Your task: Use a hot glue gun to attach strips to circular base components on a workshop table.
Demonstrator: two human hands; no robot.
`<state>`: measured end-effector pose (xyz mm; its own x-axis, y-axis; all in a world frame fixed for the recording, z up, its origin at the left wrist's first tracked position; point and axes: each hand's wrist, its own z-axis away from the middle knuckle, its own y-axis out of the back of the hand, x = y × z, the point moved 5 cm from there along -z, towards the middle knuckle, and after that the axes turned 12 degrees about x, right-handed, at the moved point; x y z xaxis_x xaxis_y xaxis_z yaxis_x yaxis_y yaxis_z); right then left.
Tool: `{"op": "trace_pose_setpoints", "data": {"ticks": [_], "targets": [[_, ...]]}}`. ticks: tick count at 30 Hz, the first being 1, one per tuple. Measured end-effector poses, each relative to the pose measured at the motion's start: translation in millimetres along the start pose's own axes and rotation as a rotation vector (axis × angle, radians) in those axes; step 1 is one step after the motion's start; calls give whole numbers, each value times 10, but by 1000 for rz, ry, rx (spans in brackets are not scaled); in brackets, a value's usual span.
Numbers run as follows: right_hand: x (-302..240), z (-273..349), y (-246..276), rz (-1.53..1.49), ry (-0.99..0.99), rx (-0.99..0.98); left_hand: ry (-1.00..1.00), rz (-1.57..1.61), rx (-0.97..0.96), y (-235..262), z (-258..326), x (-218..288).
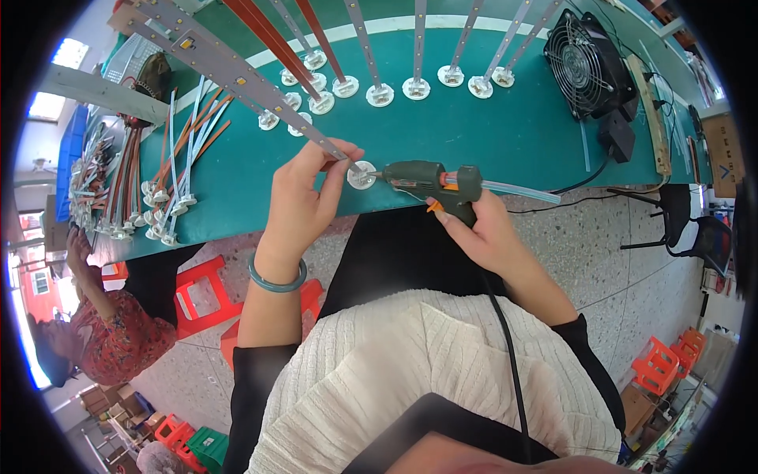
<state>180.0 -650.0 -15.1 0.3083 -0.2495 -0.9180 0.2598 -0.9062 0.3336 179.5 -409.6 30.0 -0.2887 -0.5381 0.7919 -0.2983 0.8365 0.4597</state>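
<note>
Left hand [304, 193]: closed on LED strip [237, 75], pinching its lower end beside the round white base [362, 175], likely steadying the joint at the green table [489, 134] edge. Right hand [485, 229]: wrapped around dark green glue gun [430, 183], nozzle touching the base, clear glue stick trailing behind. Strip: long, grey, dotted with small LEDs, slanting up-left. Similar based strips [416, 47] ranked beyond; black fan [588, 55] at right.
</note>
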Motion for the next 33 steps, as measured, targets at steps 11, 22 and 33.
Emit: {"op": "trace_pose_setpoints", "data": {"ticks": [11, 22, 33], "targets": [[-125, -70, -152, 165, 119, 77, 10, 52, 67, -11, 15, -50], [-76, -24, -132, 191, 64, 27, 1, 32, 44, -6, 9, -35], [-54, -7, -150, 191, 56, 45, -17, 1, 15, -16, 5, -24]]}}
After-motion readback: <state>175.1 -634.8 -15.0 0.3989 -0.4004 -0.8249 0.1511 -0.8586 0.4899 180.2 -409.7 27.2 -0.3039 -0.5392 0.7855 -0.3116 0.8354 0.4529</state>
